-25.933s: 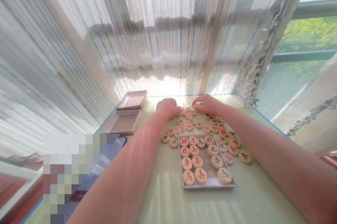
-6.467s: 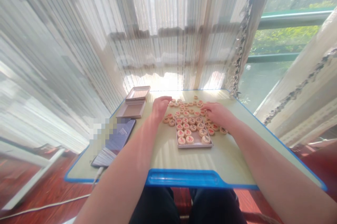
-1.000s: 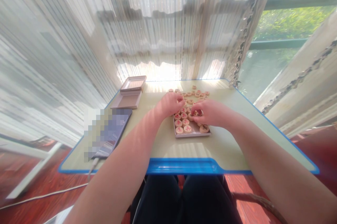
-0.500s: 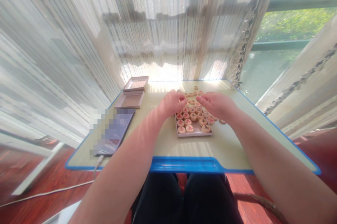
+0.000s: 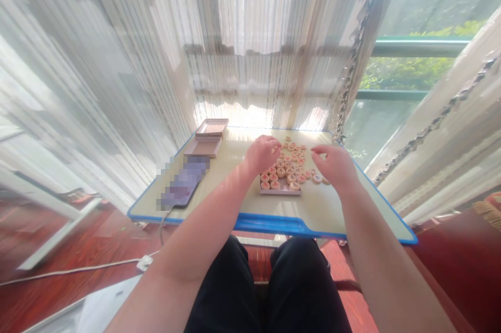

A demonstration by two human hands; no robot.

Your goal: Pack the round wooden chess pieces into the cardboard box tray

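Observation:
Several round wooden chess pieces with red and black characters lie on a pale table with a blue rim. Some sit in rows inside a shallow grey tray; loose pieces lie behind it. My left hand hovers over the tray's far left corner with fingers curled, pinching near the loose pieces; what it holds is hidden. My right hand is right of the tray, fingers bent and slightly apart, above a few loose pieces.
Two flat box halves stand at the table's far left. A dark phone with a cable lies left of the tray. Sheer curtains hang behind the table. My dark-trousered legs are under the near edge.
The camera has pulled back and tilted down. My right hand has moved right, off the tray to its side. My left hand stays at the tray's far left corner.

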